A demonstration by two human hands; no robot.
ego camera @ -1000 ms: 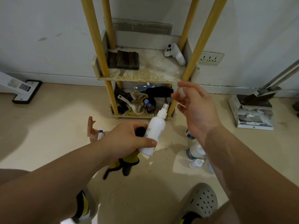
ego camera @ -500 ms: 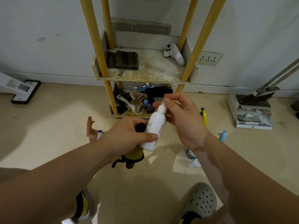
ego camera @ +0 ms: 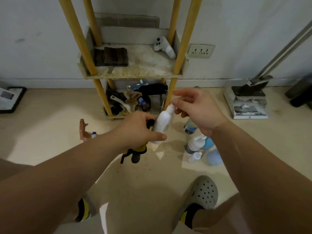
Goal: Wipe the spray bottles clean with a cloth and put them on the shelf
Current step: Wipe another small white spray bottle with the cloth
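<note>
Left hand (ego camera: 135, 130) grips white spray bottle (ego camera: 163, 123) mid-body with a yellow-black cloth (ego camera: 138, 150), held above floor before the shelf (ego camera: 135, 74); right hand (ego camera: 195, 108) fingers loose at the nozzle, pinch uncertain; bottle looks light, smooth, likely slippery: hold the body

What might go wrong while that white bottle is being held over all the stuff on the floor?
The left hand grips the small white plastic spray bottle together with a yellow and black cloth, so the bottle could slip. The right hand touches only its cap, which gives little backup. If the bottle dropped, it might topple the cluster of white and blue bottles on the beige floor.
</note>
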